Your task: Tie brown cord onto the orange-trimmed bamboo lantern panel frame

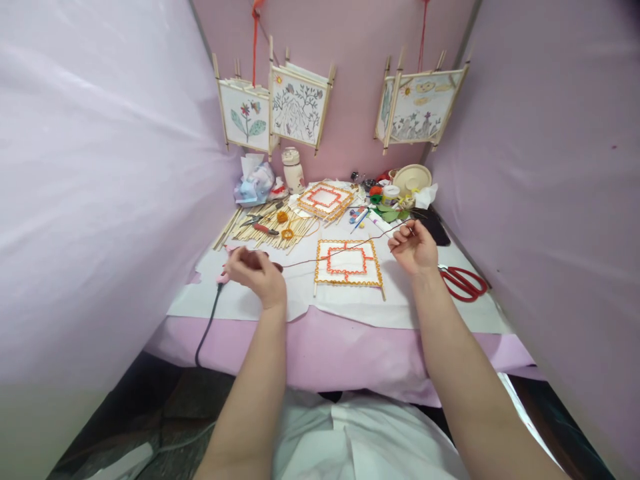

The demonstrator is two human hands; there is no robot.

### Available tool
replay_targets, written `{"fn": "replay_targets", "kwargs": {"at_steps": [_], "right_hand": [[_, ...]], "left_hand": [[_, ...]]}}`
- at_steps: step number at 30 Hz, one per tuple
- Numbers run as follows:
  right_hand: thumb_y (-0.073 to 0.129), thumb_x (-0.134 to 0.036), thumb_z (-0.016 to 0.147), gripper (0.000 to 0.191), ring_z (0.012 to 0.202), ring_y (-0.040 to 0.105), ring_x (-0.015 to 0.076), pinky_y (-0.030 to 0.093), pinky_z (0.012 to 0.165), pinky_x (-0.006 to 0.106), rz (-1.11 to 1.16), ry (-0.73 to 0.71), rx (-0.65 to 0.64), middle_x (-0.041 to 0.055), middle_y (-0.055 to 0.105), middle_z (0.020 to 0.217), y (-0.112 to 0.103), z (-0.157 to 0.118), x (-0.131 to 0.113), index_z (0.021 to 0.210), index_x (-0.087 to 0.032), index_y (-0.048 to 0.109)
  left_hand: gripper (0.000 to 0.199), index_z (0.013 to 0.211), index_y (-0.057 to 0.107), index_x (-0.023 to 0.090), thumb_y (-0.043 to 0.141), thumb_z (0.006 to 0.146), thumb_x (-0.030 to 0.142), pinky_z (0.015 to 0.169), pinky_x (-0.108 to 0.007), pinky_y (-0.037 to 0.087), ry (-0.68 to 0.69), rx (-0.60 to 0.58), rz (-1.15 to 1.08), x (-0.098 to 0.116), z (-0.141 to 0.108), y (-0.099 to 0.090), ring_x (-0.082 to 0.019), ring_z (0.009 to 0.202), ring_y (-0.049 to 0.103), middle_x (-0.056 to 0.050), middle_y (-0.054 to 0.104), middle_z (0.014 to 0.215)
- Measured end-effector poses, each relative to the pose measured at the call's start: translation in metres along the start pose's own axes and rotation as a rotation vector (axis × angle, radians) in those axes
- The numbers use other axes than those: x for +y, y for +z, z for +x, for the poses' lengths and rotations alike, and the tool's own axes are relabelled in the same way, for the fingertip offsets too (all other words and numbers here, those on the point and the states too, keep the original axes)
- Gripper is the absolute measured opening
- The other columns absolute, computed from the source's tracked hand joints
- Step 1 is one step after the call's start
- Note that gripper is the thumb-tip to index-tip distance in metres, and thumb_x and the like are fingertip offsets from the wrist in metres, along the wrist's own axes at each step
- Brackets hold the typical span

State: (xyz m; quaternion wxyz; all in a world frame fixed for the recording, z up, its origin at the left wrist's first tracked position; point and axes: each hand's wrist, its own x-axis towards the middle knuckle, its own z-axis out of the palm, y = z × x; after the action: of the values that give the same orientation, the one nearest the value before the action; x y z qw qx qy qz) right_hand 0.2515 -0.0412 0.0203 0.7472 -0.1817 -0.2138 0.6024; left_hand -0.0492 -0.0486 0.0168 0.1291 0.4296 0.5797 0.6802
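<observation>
A thin brownish-red wire or cord (345, 252) runs between my hands, passing above a square stick frame (349, 281) edged in curly orange-gold trim with a smaller red-orange square inside. My left hand (259, 275) is closed on the left part of this strand. Just beyond its fingers, a dark reddish piece, perhaps a coil, partly shows. On the right, my right hand (415, 248) pinches the other part of the strand, palm turned up. Beside my left hand lies a pink tool (223, 277) with a black cable, mostly hidden. Red-handled scissors (464, 283) rest right of my right wrist.
Behind lie thin wooden sticks (243, 230), pliers (264, 229), and a second decorated frame (326, 200). A bottle (293, 171), a tissue pack (255, 183) and a dark tablet-like slab (434, 225) stand or lie farther back. Picture lanterns (299, 107) hang above.
</observation>
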Motion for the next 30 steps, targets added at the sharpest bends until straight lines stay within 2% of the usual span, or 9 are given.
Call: {"fn": "replay_targets", "kwargs": {"at_steps": [5, 8, 10, 13, 16, 18, 22, 27, 30], "right_hand": [[0.058, -0.026, 0.083, 0.013, 0.049, 0.042, 0.0055, 0.037, 0.048, 0.018, -0.148, 0.017, -0.027, -0.0060, 0.045, 0.059, 0.006, -0.004, 0.009, 0.073, -0.018, 0.056], [0.063, -0.031, 0.078, 0.014, 0.049, 0.040, 0.0062, 0.035, 0.048, 0.018, -0.295, -0.003, -0.074, -0.0057, 0.046, 0.056, 0.009, -0.008, 0.015, 0.073, -0.018, 0.059], [0.065, -0.035, 0.076, 0.018, 0.047, 0.037, 0.0067, 0.032, 0.047, 0.019, -0.461, 0.019, -0.123, -0.0063, 0.044, 0.053, 0.015, -0.012, 0.019, 0.075, -0.018, 0.061], [0.065, -0.039, 0.078, 0.024, 0.048, 0.036, 0.0071, 0.027, 0.047, 0.021, -0.839, 0.157, -0.302, -0.0063, 0.043, 0.051, 0.038, -0.015, 0.021, 0.079, -0.016, 0.065], [0.060, -0.039, 0.082, 0.025, 0.051, 0.038, 0.0073, 0.027, 0.050, 0.022, -1.111, 0.202, -0.567, -0.0046, 0.046, 0.056, 0.073, -0.008, 0.016, 0.078, -0.015, 0.065], [0.056, -0.039, 0.083, 0.025, 0.050, 0.035, 0.0074, 0.026, 0.049, 0.023, -1.162, 0.108, -0.576, -0.0058, 0.043, 0.054, 0.094, 0.002, 0.010, 0.079, -0.016, 0.065], [0.055, -0.035, 0.083, 0.023, 0.050, 0.037, 0.0084, 0.028, 0.051, 0.023, -1.340, -0.100, -0.464, -0.0052, 0.046, 0.054, 0.103, 0.027, 0.007, 0.078, -0.016, 0.066], [0.049, -0.025, 0.086, 0.023, 0.058, 0.051, 0.0115, 0.037, 0.058, 0.023, -1.598, -0.073, -0.461, -0.0001, 0.062, 0.064, 0.073, 0.047, 0.038, 0.079, -0.015, 0.068], [0.047, -0.018, 0.088, 0.023, 0.070, 0.060, 0.0137, 0.041, 0.066, 0.023, -1.807, -0.091, -0.496, 0.0031, 0.070, 0.078, 0.055, 0.054, 0.062, 0.088, -0.016, 0.070]], "left_hand": [[0.042, 0.105, 0.057, 0.021, 0.073, 0.067, 0.028, 0.106, -0.064, 0.018, 0.101, -0.175, 0.586, -0.001, -0.013, 0.006, -0.041, 0.134, 0.023, -0.017, 0.034, 0.140], [0.039, 0.108, 0.058, 0.020, 0.070, 0.071, 0.027, 0.109, -0.058, 0.018, 0.213, -0.119, 0.472, 0.005, -0.018, 0.008, -0.038, 0.135, 0.024, -0.017, 0.036, 0.139], [0.030, 0.106, 0.059, 0.019, 0.063, 0.077, 0.023, 0.109, -0.050, 0.026, 0.270, -0.193, 0.265, 0.013, -0.023, 0.013, -0.033, 0.132, 0.033, -0.015, 0.040, 0.136], [0.035, 0.114, 0.055, 0.020, 0.060, 0.079, 0.023, 0.085, -0.035, 0.048, 0.197, -0.593, -0.062, 0.032, -0.027, 0.030, -0.022, 0.102, 0.058, -0.013, 0.045, 0.133], [0.048, 0.123, 0.047, 0.020, 0.063, 0.079, 0.028, 0.062, -0.026, 0.048, -0.011, -1.067, -0.243, 0.054, -0.020, 0.053, -0.012, 0.071, 0.060, -0.011, 0.054, 0.123], [0.034, 0.110, 0.055, 0.015, 0.062, 0.080, 0.032, 0.059, -0.023, 0.045, -0.039, -1.201, -0.262, 0.066, -0.005, 0.063, -0.009, 0.064, 0.056, -0.006, 0.062, 0.096], [0.021, 0.081, 0.061, 0.015, 0.059, 0.082, 0.036, 0.058, -0.022, 0.040, 0.095, -1.023, -0.052, 0.072, 0.036, 0.067, -0.009, 0.058, 0.049, 0.001, 0.056, 0.065], [0.025, 0.077, 0.068, 0.017, 0.054, 0.085, 0.035, 0.071, -0.029, 0.044, 0.363, -0.817, 0.529, 0.050, 0.069, 0.071, -0.018, 0.073, 0.059, -0.006, 0.067, 0.075], [0.024, 0.083, 0.071, 0.017, 0.052, 0.085, 0.031, 0.076, -0.032, 0.047, 0.388, -0.821, 0.868, 0.030, 0.068, 0.083, -0.024, 0.086, 0.063, -0.011, 0.071, 0.087]]}}
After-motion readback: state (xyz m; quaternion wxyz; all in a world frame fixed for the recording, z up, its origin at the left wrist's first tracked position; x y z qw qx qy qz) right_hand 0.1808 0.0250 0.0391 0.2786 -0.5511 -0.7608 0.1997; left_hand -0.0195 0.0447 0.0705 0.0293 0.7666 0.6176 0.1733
